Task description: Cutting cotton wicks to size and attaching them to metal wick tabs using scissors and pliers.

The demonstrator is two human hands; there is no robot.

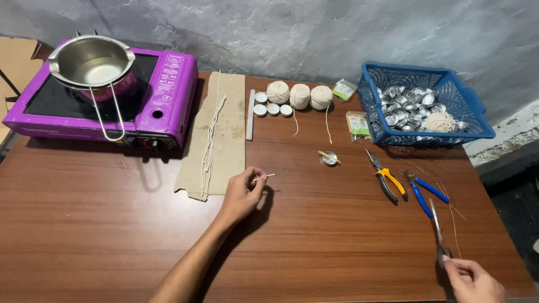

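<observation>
Left of the small metal cup (329,158) on the table (112,213), our left hand (242,194) pinches a short wick piece (264,177); right of the cup, our right hand (471,279) grips blue-handled scissors (429,196).

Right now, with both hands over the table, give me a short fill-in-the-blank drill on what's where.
1. The left hand pinches a short white ____.
2. The right hand holds ____ by the handle, blades pointing away.
3. The balls of string in the row number ____.
4. The steel pot sits on a ____ stove.

Missing words: wick; scissors; three; purple
</observation>
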